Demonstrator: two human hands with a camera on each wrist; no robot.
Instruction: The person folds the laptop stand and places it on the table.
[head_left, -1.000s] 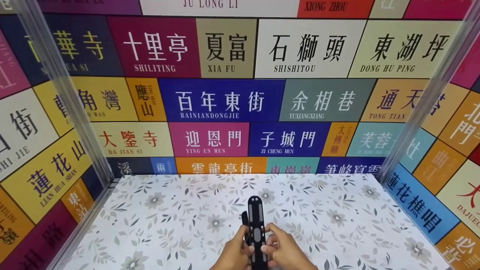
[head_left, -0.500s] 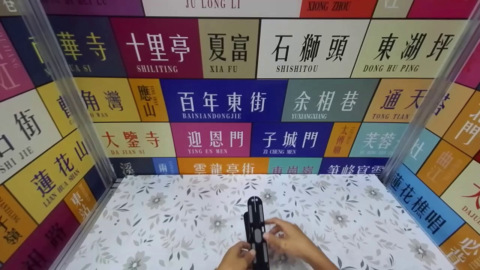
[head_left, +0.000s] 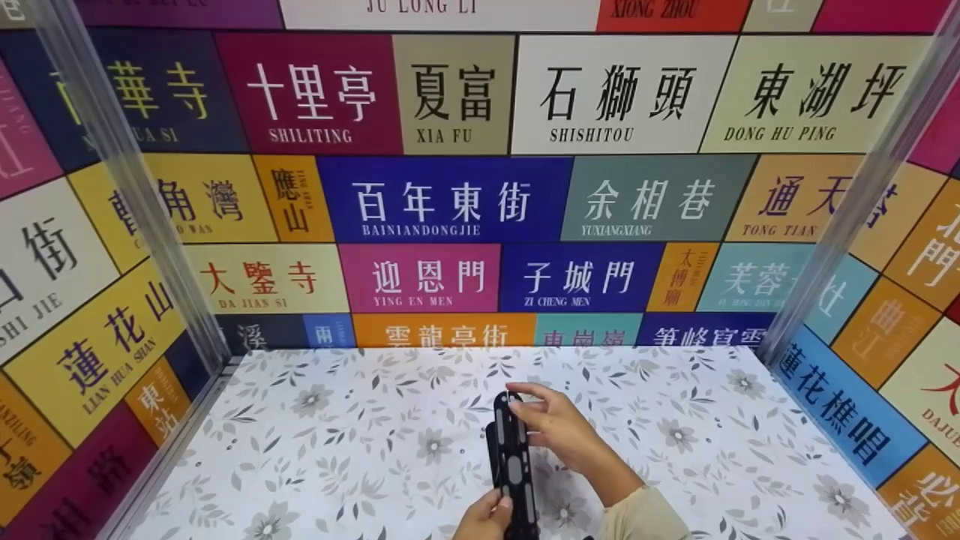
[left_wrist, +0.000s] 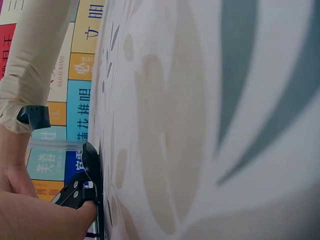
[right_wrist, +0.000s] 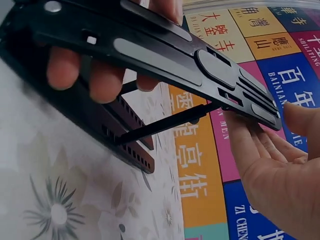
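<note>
A black folding laptop stand (head_left: 514,469) with grey pads is held lengthwise over the table, its near end cut off by the head view's lower edge. My left hand (head_left: 484,517) grips it toward the near end, thumb on top. In the right wrist view, several left fingertips (right_wrist: 107,82) curl under the upper arm. A thin strut (right_wrist: 170,125) slants from that arm down to the base bar with its row of slots, so the stand is partly spread. My right hand (head_left: 559,427) holds the far end, thumb above and fingers (right_wrist: 250,140) beneath.
A white tabletop (head_left: 337,450) with grey flowers and leaves lies under the stand. Colourful panels of Chinese place names (head_left: 446,201) rise behind and on both sides. Clear corner strips (head_left: 142,187) join the panels.
My right hand has moved from the stand's middle, off its side, to the far end. The left hand has slid a little toward the near end and still holds the stand.
</note>
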